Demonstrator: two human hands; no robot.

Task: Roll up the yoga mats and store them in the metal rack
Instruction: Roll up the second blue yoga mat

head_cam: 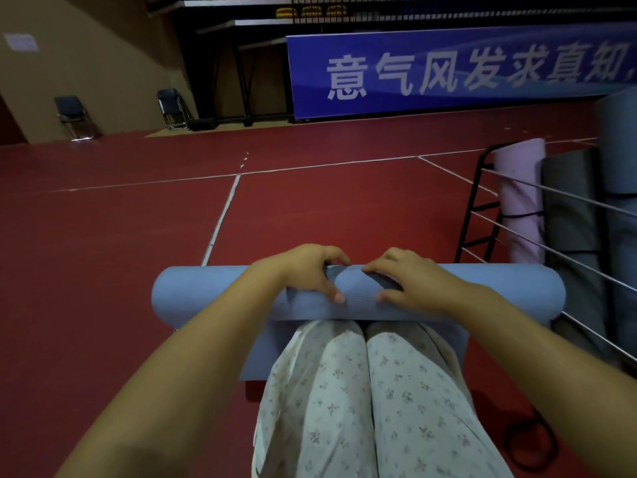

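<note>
A blue yoga mat lies rolled into a thick tube across the red floor in front of my knees, with a short flat stretch still under my legs. My left hand and my right hand sit side by side on the middle of the roll, fingers curled over its top and thumbs on its near side, gripping it. The metal rack stands at the right, holding a pink rolled mat and grey rolled mats upright.
Silver rack bars run close to the roll's right end. A black elastic loop lies on the floor by my right knee. Two folding chairs and a blue banner stand far back. Red floor stretches open to the left.
</note>
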